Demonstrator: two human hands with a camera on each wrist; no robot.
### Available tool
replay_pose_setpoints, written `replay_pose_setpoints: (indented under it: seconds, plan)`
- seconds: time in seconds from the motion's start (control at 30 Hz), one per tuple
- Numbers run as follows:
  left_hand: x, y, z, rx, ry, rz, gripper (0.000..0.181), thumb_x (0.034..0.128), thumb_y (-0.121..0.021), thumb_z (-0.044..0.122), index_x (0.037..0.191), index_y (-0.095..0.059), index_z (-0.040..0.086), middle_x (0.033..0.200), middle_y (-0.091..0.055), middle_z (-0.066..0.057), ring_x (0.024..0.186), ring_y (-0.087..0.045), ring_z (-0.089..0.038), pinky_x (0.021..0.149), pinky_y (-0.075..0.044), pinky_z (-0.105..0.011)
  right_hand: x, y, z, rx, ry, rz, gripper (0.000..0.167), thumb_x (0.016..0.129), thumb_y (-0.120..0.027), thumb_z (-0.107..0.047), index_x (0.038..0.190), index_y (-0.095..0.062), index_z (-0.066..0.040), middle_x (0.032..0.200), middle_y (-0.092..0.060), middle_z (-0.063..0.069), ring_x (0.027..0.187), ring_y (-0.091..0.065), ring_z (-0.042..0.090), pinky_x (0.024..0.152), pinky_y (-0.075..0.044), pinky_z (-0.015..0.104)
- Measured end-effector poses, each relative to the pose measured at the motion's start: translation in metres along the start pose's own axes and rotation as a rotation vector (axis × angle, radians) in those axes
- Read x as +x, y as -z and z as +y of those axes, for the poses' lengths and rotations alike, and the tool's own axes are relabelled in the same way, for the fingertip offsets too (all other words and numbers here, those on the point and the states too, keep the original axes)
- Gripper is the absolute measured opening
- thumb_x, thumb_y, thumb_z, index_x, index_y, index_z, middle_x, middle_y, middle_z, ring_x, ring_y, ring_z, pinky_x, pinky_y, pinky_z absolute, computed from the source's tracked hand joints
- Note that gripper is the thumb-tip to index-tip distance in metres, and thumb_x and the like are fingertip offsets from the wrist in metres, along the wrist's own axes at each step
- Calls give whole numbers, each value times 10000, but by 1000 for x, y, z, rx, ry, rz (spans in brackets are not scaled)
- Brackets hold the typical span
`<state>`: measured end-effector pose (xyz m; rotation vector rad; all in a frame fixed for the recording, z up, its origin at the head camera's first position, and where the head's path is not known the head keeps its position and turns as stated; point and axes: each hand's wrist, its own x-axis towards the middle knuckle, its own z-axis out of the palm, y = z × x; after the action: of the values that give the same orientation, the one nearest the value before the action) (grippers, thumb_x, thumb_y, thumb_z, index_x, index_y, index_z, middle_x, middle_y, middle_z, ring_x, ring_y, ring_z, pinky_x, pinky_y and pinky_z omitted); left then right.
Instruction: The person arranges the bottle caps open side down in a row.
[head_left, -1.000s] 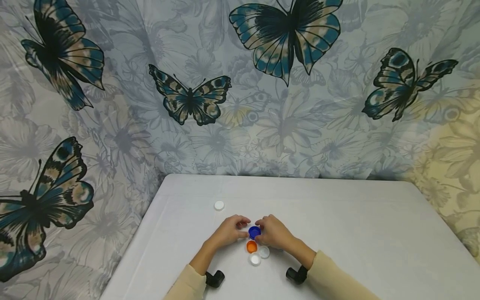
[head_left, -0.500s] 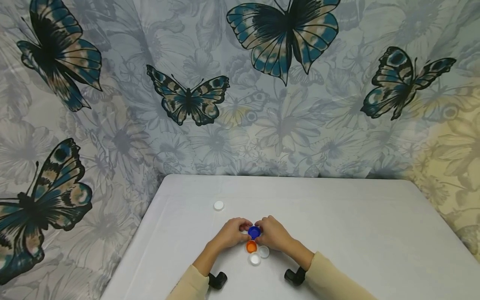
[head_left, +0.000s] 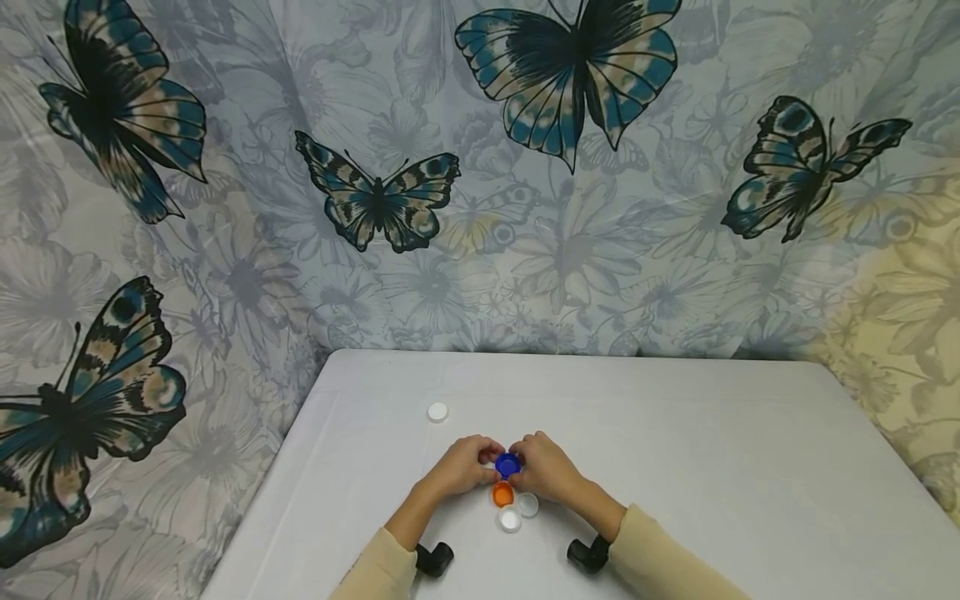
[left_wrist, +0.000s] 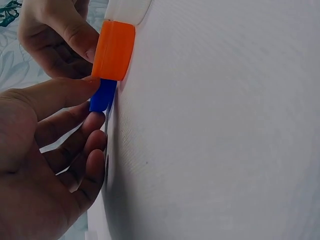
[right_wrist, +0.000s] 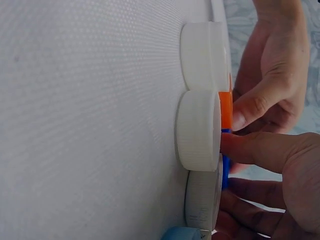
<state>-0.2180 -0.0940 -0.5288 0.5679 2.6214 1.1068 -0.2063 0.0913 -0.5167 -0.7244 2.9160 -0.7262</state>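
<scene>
A blue bottle cap (head_left: 507,465) lies hollow side up on the white table, between my two hands. My left hand (head_left: 465,465) pinches its left side; the left wrist view shows the thumb near the edge of the blue cap (left_wrist: 102,96) and the fingertips at its far side. From the right, my right hand (head_left: 551,468) pinches the same cap with thumb and curled fingers. An orange bottle cap (head_left: 503,494) sits right against the blue one, on the near side. Close by are a white cap (head_left: 510,520) and a translucent whitish cap (head_left: 528,504), side by side.
Another white cap (head_left: 437,412) lies apart, farther back on the table (head_left: 675,450). The right wrist view also has a greyish-white cap (right_wrist: 204,200) and a light blue piece (right_wrist: 182,233), which my right arm covers in the head view. Butterfly-patterned cloth (head_left: 570,250) hangs behind.
My left hand has moved slightly right, and its fingers have closed in on the blue cap. The right hand has hardly moved; the other caps stay where they were.
</scene>
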Motion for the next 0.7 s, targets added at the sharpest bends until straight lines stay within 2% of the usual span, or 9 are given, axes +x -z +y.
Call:
replay_pose_setpoints:
  seconds: [0.17,0.37,0.7]
  plan:
    - [0,3,-2,-35,2,17,358,765,-794,96,1107,-696,57,898,-655,-15,775,-533,-64,700,-439,-202,3,2,1,32,10,11,368,708,-826,-200,1010,-721,-17,800,-605,14,774,-467,137,670,-407,267]
    - [1,14,-3,-71,1,41,351,783,-784,111,1119,-696,63,916,-665,-15,785,-546,-63,704,-453,-204,11,5,0,45,25,40,369,732,-838,-214,1034,-719,-38,835,-631,17,801,-490,129,706,-440,276]
    - [1,30,-4,-104,22,97,358,833,-762,155,1162,-672,46,1022,-682,-78,891,-597,-157,734,-483,-252,20,12,-7,116,57,118,350,784,-804,-171,1092,-705,-37,904,-648,55,849,-516,143,713,-453,272]
